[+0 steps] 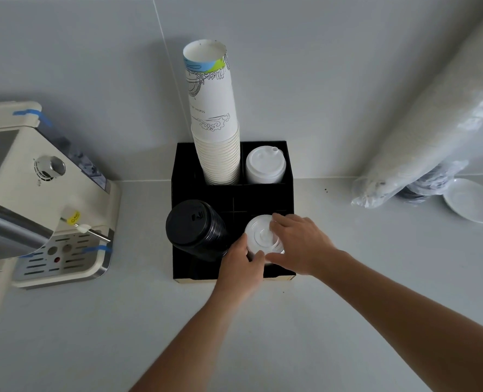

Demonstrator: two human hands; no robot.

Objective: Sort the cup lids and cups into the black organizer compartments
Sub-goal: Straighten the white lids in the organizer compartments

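A black organizer (287, 190) stands on the counter against the wall. Its back left compartment holds a tall stack of white paper cups (216, 128), upside down. The back right one holds white sip lids (265, 165). A stack of black lids (193, 229) fills the front left compartment. In the front right compartment sits a stack of clear flat lids (258, 234). My left hand (241, 268) grips that stack's near left side, and my right hand (298, 243) holds its right side with fingers over the top.
A cream espresso machine (37, 199) stands at the left, its steam wand pointing toward the organizer. At the right, a long plastic-wrapped sleeve of cups (421, 142) leans on the wall, with a white saucer (472, 203) beside it.
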